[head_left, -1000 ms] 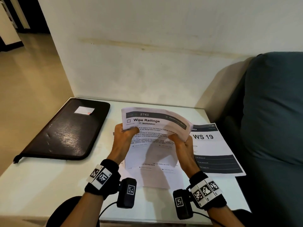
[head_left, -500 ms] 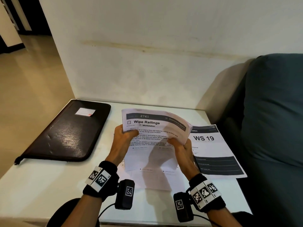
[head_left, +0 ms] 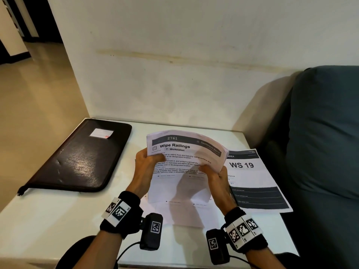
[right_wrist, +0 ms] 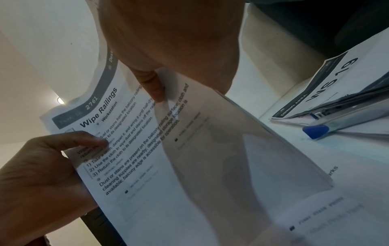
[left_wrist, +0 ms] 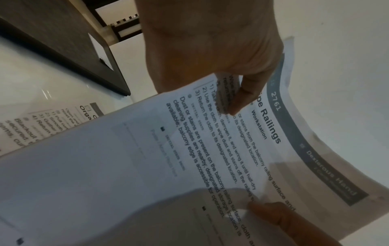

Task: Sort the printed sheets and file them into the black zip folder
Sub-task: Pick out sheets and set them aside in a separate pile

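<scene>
hands (head_left: 180, 171) still gripping printed sheets (head_left: 186, 152)

Your folder (head_left: 77, 158) is black with a white label. Your top sheet (head_left: 184, 152) is white with black print and a dark grey header band. The couch (head_left: 326, 133) is dark teal, and the pen (right_wrist: 345, 119) has a blue cap.

Zip folder (head_left: 77, 158) lies at desk (head_left: 48, 216) left; WS 19 sheet (head_left: 252, 177) at right, pen (right_wrist: 336, 119) on it. Wipe Railings sheet (head_left: 184, 152) held between them, above sheets (head_left: 186, 214) lying flat. Sofa (head_left: 326, 142) right of desk.
</scene>
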